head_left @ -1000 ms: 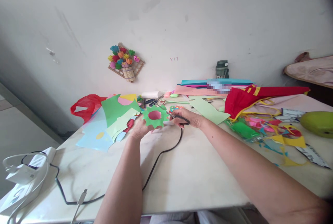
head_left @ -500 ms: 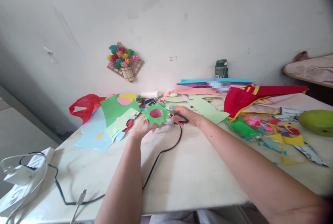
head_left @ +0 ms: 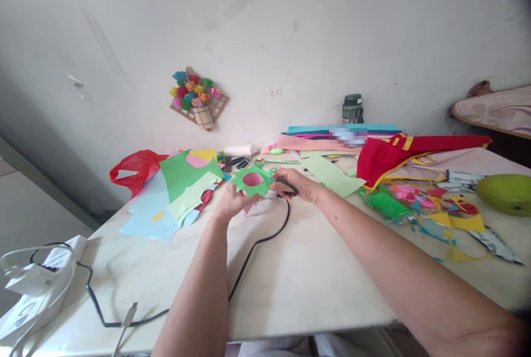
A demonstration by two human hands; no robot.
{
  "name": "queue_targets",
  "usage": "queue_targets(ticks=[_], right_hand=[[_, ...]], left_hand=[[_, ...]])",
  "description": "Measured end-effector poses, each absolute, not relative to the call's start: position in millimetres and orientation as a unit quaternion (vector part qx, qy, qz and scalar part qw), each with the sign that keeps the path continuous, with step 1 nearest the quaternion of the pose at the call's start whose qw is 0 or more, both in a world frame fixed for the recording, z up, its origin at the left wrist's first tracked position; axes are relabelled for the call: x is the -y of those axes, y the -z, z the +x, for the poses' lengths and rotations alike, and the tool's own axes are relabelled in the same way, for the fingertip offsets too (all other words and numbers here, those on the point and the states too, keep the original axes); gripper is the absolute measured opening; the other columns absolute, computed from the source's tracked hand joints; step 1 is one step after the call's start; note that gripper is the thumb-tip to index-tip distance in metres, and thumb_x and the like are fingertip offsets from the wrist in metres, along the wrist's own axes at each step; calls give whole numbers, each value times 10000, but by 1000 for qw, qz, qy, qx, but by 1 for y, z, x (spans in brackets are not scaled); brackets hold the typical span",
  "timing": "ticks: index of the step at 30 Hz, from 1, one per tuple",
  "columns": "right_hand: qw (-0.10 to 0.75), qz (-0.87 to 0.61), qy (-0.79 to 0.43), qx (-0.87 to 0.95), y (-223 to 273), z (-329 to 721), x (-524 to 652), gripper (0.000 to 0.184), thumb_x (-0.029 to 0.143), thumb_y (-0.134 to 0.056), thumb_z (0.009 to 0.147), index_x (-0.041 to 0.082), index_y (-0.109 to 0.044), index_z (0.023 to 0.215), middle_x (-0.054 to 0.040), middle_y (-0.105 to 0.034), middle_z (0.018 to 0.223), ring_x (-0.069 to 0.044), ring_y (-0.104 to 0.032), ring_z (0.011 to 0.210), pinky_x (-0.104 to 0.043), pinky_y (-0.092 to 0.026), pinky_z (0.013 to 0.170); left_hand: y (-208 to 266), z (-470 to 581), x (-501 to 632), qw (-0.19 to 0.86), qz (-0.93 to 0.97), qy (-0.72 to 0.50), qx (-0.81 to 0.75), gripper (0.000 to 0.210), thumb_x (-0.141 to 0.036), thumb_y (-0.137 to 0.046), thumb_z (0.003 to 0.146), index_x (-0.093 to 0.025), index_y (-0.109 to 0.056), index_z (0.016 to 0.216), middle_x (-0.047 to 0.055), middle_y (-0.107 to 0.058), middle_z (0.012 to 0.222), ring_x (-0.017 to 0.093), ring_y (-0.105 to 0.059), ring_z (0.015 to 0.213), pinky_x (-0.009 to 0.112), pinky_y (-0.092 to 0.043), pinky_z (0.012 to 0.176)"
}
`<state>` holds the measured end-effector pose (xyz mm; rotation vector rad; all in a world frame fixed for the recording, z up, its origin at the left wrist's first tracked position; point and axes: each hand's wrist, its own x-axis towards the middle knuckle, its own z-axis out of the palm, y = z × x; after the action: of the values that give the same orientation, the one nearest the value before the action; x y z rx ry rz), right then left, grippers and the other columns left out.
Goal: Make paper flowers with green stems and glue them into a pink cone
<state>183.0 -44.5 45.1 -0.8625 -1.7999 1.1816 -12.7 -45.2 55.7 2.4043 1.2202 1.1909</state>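
My left hand [head_left: 233,201] is closed on the lower left edge of a green paper cutout [head_left: 262,188]. The cutout has a jagged, pointed rim and a round pink middle [head_left: 251,179]. In my right hand [head_left: 296,183] is a pair of scissors [head_left: 287,184] with dark handles, its blades against the cutout's right edge. How far the blades are apart cannot be made out. A pink paper point [head_left: 248,210] shows below the cutout. Both hands are held above the table [head_left: 315,268].
Coloured paper sheets [head_left: 172,177] and a red plastic bag [head_left: 139,169] lie at the left. A black cable [head_left: 257,242] crosses the table to a power strip [head_left: 62,268]. At the right are a red cloth [head_left: 385,158], paper scraps and a green fruit [head_left: 506,194]. A bottle [head_left: 352,108] stands behind.
The green cutout has turned and shifted slightly to the right in my left hand. My right hand with the scissors has moved a little to the left.
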Motion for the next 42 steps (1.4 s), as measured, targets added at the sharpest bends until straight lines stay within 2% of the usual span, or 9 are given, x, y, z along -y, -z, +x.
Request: queue_targets(ticks=[4, 8, 16, 21, 26, 34, 39, 42], right_hand=[[399, -346, -465, 711, -44, 182, 42, 276, 382, -584, 689, 167, -436, 601, 59, -449, 444, -57, -384, 349, -198, -277, 347], [402, -350, -464, 707, -42, 181, 40, 231, 346, -584, 695, 161, -464, 624, 53, -468, 450, -55, -392, 337, -187, -269, 328], [401, -370, -464, 698, -45, 177, 42, 210, 318, -580, 695, 159, -464, 622, 46, -482, 448, -62, -421, 317, -178, -283, 306], [396, -371, -478, 690, -46, 175, 45, 237, 346, -571, 707, 160, -446, 631, 44, -480, 417, -70, -439, 306, -161, -224, 286], [399, -382, -489, 675, -49, 173, 48, 272, 369, -609, 681, 161, -441, 632, 47, -480, 421, -69, -443, 303, -156, -220, 279], [401, -402, -485, 665, -48, 170, 47, 292, 396, -622, 681, 168, -445, 639, 47, -479, 399, -76, -438, 289, -165, -213, 255], [400, -399, -456, 688, -44, 171, 44, 287, 419, -585, 708, 165, -458, 672, 32, -511, 430, -90, -471, 316, -170, -220, 261], [395, -375, -443, 712, -46, 173, 46, 285, 418, -550, 733, 162, -449, 660, 33, -506, 429, -73, -439, 314, -173, -224, 280]], left_hand=[[-55, -10, 46, 120, 819, -385, -408, 227, -376, -576, 661, -166, -613, 740, -2, -490, 521, 129, -492, 581, 225, -429, 572], [-56, -9, 47, 121, 819, -383, -410, 172, -310, -572, 668, -160, -619, 740, 6, -545, 567, 118, -506, 581, 212, -430, 569], [-57, -9, 47, 138, 811, -413, -391, 257, -313, -607, 654, -163, -593, 861, 44, -641, 789, 157, -578, 752, 263, -459, 715], [-55, -9, 45, 116, 818, -408, -388, 245, -336, -607, 668, -164, -611, 842, 27, -620, 703, 156, -571, 723, 256, -452, 694], [-55, -8, 45, 109, 818, -397, -402, 231, -377, -584, 682, -157, -603, 749, 5, -561, 593, 133, -525, 630, 234, -434, 615], [-47, -8, 42, 99, 787, -405, -454, 309, -418, -607, 633, -162, -470, 527, -54, -353, 413, 67, -323, 414, 199, -311, 417], [-49, -7, 44, 106, 783, -412, -454, 270, -389, -602, 633, -159, -490, 548, -49, -384, 432, 70, -347, 426, 201, -341, 447], [-51, -7, 45, 110, 793, -408, -439, 229, -379, -592, 637, -159, -534, 616, -30, -463, 493, 98, -432, 497, 217, -397, 524]])
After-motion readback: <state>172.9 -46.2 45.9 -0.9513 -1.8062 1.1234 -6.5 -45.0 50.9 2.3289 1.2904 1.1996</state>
